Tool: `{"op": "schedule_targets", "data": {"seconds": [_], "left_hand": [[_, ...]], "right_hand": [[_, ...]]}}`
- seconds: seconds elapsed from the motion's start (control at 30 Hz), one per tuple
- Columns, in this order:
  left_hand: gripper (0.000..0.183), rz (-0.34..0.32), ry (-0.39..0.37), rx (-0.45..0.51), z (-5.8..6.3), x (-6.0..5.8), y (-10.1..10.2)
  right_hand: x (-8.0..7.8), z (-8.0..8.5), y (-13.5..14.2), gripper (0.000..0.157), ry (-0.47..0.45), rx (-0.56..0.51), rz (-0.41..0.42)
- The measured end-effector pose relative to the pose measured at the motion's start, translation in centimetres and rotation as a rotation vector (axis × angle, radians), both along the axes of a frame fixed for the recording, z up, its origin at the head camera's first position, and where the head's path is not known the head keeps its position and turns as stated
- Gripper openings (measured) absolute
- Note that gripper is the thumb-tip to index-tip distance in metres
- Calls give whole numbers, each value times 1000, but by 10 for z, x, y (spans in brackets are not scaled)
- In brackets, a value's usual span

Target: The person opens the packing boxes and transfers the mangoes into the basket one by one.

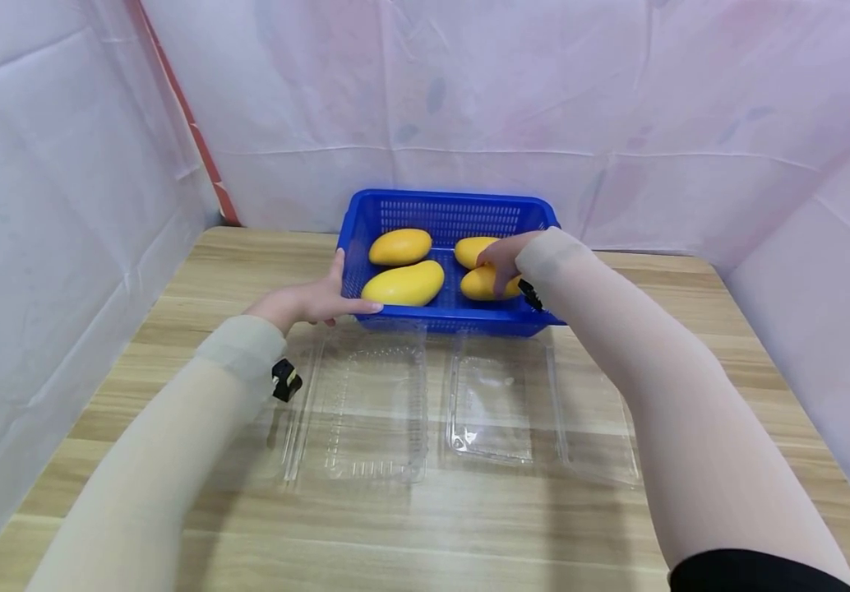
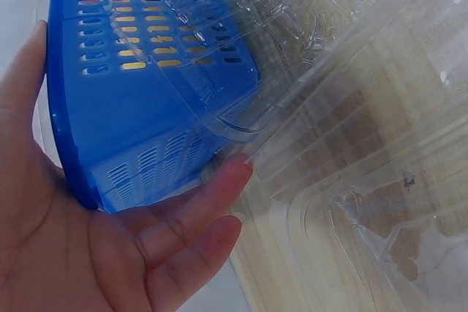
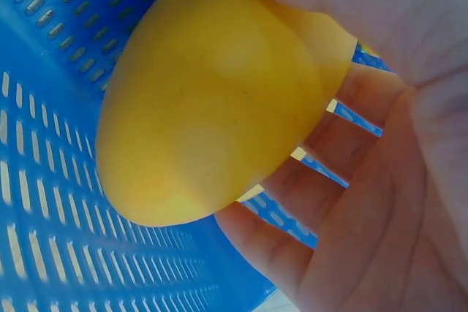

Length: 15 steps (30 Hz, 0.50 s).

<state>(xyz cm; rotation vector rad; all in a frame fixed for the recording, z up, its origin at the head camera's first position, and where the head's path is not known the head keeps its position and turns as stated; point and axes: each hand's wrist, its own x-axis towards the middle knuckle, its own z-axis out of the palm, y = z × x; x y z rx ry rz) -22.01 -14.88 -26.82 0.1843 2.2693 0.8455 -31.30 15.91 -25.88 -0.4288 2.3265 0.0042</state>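
A blue plastic basket [image 1: 455, 314] at the back of the table holds several yellow mangoes, among them a large mango [image 1: 404, 284] at front left and another mango [image 1: 400, 247] behind it. Reaching into its right side, my right hand [image 1: 511, 256] grips the front-right mango [image 3: 212, 100], thumb on one side and fingers on the other. A further mango [image 1: 473, 249] lies just behind that one. My left hand [image 1: 309, 301] rests spread at the basket's front-left corner. Its fingers look fairly straight against the rim in the left wrist view.
Two clear plastic clamshell boxes lie on the wooden table [image 1: 425, 543] in front of the basket: a left box [image 1: 375, 403] and a right box [image 1: 495, 403], whose lid extends beneath my right forearm. White sheeting [image 1: 484, 99] hangs behind and along both sides.
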Motion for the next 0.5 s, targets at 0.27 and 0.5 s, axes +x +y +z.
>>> {"op": "schedule_targets", "data": {"seconds": [0.27, 0.5], "left_hand": [[121, -10, 3, 24, -1, 0, 4], [122, -17, 6, 5, 1, 1, 3]], "right_hand": [[-7, -16, 5, 75, -23, 18, 27], [-4, -17, 2, 75, 22, 61, 37]]}}
